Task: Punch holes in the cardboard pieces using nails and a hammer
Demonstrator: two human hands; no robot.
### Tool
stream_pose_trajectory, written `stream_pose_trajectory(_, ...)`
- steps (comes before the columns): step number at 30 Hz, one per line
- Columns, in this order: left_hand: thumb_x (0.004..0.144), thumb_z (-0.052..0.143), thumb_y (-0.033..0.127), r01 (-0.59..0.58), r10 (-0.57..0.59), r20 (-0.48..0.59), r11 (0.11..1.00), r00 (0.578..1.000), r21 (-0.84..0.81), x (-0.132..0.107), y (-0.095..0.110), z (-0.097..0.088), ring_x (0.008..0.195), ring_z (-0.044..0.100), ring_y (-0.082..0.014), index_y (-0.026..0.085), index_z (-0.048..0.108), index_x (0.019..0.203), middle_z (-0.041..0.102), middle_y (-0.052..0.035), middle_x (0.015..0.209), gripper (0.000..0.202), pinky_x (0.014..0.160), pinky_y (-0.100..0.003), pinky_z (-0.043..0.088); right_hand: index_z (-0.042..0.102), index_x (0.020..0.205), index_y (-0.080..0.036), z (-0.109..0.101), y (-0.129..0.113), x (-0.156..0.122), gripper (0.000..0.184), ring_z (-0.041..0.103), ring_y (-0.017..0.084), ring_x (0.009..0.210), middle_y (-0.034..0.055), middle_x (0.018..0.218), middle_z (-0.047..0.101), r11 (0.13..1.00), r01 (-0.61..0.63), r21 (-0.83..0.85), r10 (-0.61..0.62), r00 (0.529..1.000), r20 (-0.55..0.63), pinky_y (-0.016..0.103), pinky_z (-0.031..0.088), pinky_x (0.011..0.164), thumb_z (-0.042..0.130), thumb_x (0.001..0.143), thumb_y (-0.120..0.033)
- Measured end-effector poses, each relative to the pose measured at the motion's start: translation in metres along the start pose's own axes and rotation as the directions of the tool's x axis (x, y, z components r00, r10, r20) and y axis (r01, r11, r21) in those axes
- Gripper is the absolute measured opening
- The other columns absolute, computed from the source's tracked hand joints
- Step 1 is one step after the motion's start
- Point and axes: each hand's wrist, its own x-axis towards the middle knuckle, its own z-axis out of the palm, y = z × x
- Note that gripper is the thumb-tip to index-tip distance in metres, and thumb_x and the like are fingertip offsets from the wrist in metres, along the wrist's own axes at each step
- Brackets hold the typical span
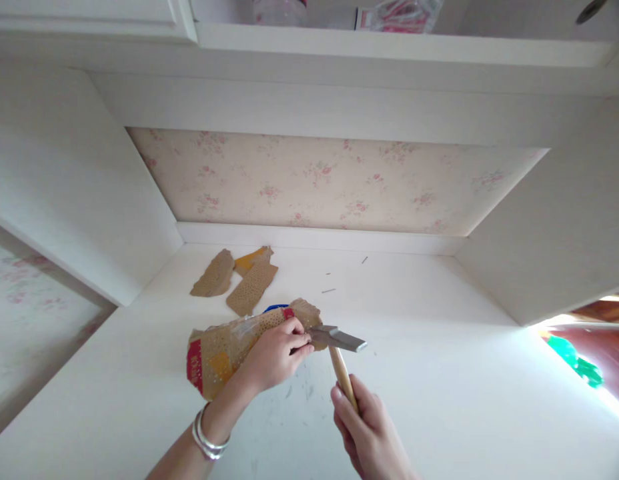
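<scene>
My right hand (pixel 362 420) is wrapped round the wooden handle of a hammer (pixel 344 339). The hammer's metal head lies just beside the fingertips of my left hand (pixel 279 353), over the right end of a piece of cardboard (pixel 239 340). My left fingers are pinched together on the cardboard; whatever is between them is hidden. Many small holes dot this brown cardboard, which has red and yellow printed patches and a torn edge. A bit of a blue object (pixel 276 308) shows from behind it.
Torn cardboard scraps (pixel 252 287) lie at the back left of the white desk (pixel 439 373). Several thin nails (pixel 328 291) are scattered near the back. White side panels flank the desk, and a shelf (pixel 389 50) with bottles and packets hangs above. Dark smudges mark the desk between my arms.
</scene>
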Motion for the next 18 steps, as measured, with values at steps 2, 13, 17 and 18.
stream_pose_trajectory(2, 0.094, 0.054, 0.031, 0.015, -0.015, 0.005, 1.000, 1.000, -0.004, 0.000, 0.000, -0.001, 0.078, 0.061, -0.0121, 0.022, 0.071, 0.083, 0.062, -0.0004, 0.093, 0.022, 0.079, -0.024, 0.045, 0.034, 0.067, -0.024, 0.000, 0.001, 0.000, 0.052, 0.023, 0.004, 0.039, -0.0122, 0.047, 0.033, 1.000, -0.009, -0.029, 0.009, 1.000, -0.007, 0.017, 0.015, 0.035, 0.051, 0.083, -0.070)
stream_pose_trajectory(13, 0.083, 0.068, 0.038, 0.095, -0.095, 0.008, 0.993, 0.995, -0.077, 0.000, -0.001, 0.000, 0.081, 0.061, -0.0159, 0.025, 0.066, 0.118, 0.064, -0.0025, 0.101, 0.037, 0.074, -0.025, 0.048, 0.035, 0.068, -0.024, -0.001, -0.010, -0.004, 0.046, 0.026, 0.004, 0.037, -0.0116, 0.047, 0.036, 0.998, 0.000, -0.058, -0.001, 1.000, -0.017, 0.017, 0.018, 0.035, 0.050, 0.087, -0.063)
stream_pose_trajectory(17, 0.079, 0.072, 0.038, 0.133, -0.133, 0.007, 0.985, 0.991, -0.109, 0.000, -0.003, 0.001, 0.084, 0.061, -0.0172, 0.029, 0.047, 0.141, 0.064, -0.0022, 0.104, 0.067, 0.077, -0.027, 0.049, 0.035, 0.066, -0.024, -0.003, -0.010, -0.002, 0.045, 0.025, 0.003, 0.035, -0.0118, 0.047, 0.036, 0.993, -0.038, -0.113, 0.036, 0.999, -0.018, 0.018, 0.019, 0.035, 0.052, 0.087, -0.059)
stream_pose_trajectory(18, 0.079, 0.072, 0.037, 0.134, -0.134, 0.008, 0.985, 0.991, -0.113, 0.000, -0.004, 0.001, 0.085, 0.061, -0.0175, 0.029, 0.044, 0.142, 0.064, -0.0018, 0.103, 0.070, 0.078, -0.028, 0.049, 0.035, 0.066, -0.024, -0.003, -0.011, -0.002, 0.045, 0.025, 0.003, 0.035, -0.0118, 0.047, 0.036, 0.993, -0.028, -0.112, 0.026, 1.000, -0.017, 0.018, 0.019, 0.035, 0.051, 0.088, -0.059)
